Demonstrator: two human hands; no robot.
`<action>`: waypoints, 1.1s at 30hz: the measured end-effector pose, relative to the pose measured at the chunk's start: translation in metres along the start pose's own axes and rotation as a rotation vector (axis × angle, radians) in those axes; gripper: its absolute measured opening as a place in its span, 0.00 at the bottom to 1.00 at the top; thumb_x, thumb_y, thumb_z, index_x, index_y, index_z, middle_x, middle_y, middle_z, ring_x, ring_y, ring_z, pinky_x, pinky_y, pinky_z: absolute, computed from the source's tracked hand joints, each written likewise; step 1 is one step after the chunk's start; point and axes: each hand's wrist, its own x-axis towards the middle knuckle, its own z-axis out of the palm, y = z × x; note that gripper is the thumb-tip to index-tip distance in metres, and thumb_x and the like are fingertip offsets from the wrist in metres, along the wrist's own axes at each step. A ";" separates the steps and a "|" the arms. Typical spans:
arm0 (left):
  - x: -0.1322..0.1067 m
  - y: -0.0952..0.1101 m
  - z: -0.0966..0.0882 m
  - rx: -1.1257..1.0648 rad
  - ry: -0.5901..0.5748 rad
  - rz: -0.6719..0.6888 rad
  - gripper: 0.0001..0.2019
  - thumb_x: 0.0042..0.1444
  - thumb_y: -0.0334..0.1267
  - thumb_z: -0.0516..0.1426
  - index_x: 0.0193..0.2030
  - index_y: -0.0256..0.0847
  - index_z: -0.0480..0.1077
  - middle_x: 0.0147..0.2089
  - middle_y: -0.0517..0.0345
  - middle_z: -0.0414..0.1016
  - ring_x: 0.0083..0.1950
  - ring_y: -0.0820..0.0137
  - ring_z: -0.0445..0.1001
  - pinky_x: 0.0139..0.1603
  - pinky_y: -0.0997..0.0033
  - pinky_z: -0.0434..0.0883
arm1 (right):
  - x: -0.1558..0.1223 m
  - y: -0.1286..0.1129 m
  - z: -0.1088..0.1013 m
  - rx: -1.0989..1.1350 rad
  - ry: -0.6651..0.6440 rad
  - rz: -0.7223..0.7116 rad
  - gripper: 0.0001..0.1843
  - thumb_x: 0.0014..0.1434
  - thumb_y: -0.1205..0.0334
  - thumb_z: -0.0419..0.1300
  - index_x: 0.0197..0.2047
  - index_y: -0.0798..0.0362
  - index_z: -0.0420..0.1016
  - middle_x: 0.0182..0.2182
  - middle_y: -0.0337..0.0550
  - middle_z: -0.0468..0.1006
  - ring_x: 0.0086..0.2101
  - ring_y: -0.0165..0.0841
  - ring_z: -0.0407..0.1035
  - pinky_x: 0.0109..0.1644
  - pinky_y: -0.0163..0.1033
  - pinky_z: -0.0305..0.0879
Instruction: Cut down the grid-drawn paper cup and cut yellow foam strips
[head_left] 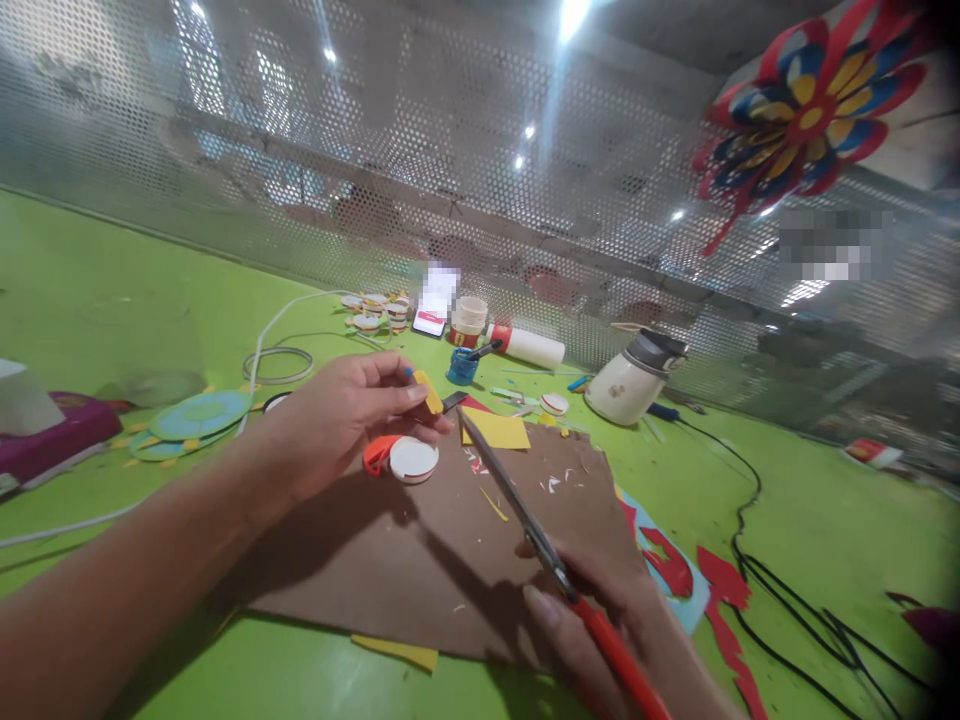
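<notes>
My left hand (345, 415) pinches a small yellow foam piece (430, 392) between thumb and fingertips, above a brown sheet (420, 560). My right hand (600, 620) grips red-handled scissors (525, 515), whose long blades point up and left toward the yellow piece and are nearly together. Just below my left hand lie a white round disc (412, 460) and an orange loop (376, 452) on the brown sheet. A yellow foam square (496, 430) rests at the sheet's far edge.
On the green table: a white kettle (630, 382), glue bottle (529, 346), blue pot (462, 366), cup (469, 318), phone (433, 305), round paper flower (196, 418), black cables (780, 590), red scraps (720, 590). A perforated metal screen (420, 160) stands behind, with a paper flower decoration (810, 110).
</notes>
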 end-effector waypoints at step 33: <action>-0.009 -0.020 0.022 -0.151 0.060 0.066 0.05 0.56 0.30 0.62 0.30 0.36 0.71 0.34 0.51 0.82 0.34 0.68 0.81 0.39 0.69 0.76 | -0.003 0.006 0.002 0.094 0.034 -0.096 0.21 0.65 0.44 0.56 0.47 0.50 0.82 0.20 0.39 0.75 0.24 0.34 0.71 0.21 0.31 0.63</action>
